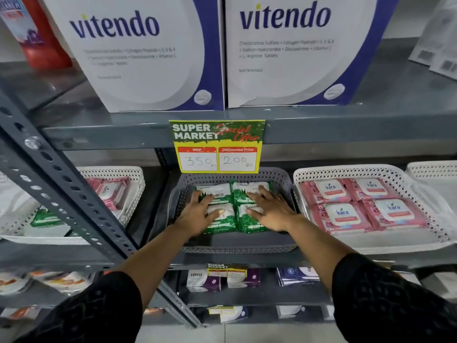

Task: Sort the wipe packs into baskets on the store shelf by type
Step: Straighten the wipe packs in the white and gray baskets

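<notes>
A grey basket [235, 247] on the middle shelf holds several green and white Origami wipe packs [243, 194] laid flat. My left hand [197, 214] lies flat on the left packs, fingers spread. On the right packs rests my right hand [270, 210], also flat with fingers apart. Neither hand grips a pack. To the right, a white basket [385, 243] carries several pink Kara wipe packs [342, 214]. Another white basket [123, 174] at the left holds a pink Kara pack [111, 191] and a green pack [45, 219], partly hidden by the shelf post.
A slanted grey shelf post [64, 191] crosses the left side. A yellow price tag [217, 146] hangs over the grey basket's back. Two large Vitendo boxes [284, 50] stand on the shelf above. Small boxes [202, 280] fill the shelf below. One more white basket [432, 169] sits far right.
</notes>
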Demonstrator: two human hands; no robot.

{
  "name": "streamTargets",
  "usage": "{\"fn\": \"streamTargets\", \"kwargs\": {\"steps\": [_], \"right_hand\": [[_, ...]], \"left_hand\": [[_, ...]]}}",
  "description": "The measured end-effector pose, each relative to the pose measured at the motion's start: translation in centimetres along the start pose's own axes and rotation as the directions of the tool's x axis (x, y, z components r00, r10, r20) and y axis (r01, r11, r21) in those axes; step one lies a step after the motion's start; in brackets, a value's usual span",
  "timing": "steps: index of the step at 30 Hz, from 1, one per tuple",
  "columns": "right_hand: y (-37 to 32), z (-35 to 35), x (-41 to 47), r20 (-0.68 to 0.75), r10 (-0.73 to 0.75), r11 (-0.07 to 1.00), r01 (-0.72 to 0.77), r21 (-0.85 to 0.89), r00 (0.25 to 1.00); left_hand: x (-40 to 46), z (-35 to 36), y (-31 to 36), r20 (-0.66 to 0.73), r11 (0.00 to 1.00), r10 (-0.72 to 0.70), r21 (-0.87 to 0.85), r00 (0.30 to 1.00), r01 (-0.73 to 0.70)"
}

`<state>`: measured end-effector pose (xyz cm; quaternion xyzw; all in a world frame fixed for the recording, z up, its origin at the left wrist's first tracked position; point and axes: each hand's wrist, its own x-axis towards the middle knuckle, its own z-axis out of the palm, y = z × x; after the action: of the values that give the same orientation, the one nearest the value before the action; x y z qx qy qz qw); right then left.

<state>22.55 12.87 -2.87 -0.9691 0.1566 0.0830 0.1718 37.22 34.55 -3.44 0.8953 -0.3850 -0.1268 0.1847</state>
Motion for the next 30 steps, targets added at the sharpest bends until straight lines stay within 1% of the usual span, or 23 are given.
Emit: {"fn": "streamTargets", "kwargs": {"steps": [2,5,7,9,12,17,24,26,30], "right_hand": [[-0.2,-0.1,0.1,-0.027,-0.031,0.999,0.03,-0.04,0.999],[-0.8,0.5,0.4,-0.043,-0.034,0.999,0.033,-0.027,0.999],[-0.9,1.1,0.4,-0.042,-0.027,0.998,0.025,-0.051,0.999],[-0.8,1.3,0.4,-0.036,-0.03,0.997,0.027,-0.073,0.999],[-0.7,1.2,0.4,-0.028,-0.041,0.995,0.039,-0.095,0.999],[-1.2,1.3,0.1,-0.072,-0.006,0.995,-0.001,-0.098,0.997],[-1.4,1.6,-0.1,-0.075,0.013,0.993,-0.022,-0.113,0.997],[-1.5,1.6,0.0,-0.077,0.014,0.992,-0.024,-0.123,0.997],[-1.4,1.6,0.1,-0.078,0.014,0.989,-0.025,-0.145,0.997]], "left_hand": [[-0.4,0.1,-0.1,-0.006,1.0,0.009,0.018,1.0,-0.009],[-0.1,0.2,-0.5,-0.006,0.997,0.067,0.042,0.998,-0.067],[0.2,0.4,-0.9,0.026,0.995,0.097,0.026,0.995,-0.097],[0.3,0.5,-1.1,0.072,0.995,0.098,0.003,0.993,-0.099],[0.3,0.4,-1.3,0.093,0.993,0.119,-0.004,0.989,-0.12],[1.1,0.1,-2.0,0.097,0.982,0.19,0.003,0.977,-0.191],[1.4,-0.1,-2.0,0.101,0.965,0.216,0.131,0.971,-0.228],[1.4,-0.3,-1.7,0.091,0.95,0.214,0.213,0.973,-0.229],[1.0,-0.9,-0.7,0.04,0.886,0.236,0.401,0.971,-0.232]]}}
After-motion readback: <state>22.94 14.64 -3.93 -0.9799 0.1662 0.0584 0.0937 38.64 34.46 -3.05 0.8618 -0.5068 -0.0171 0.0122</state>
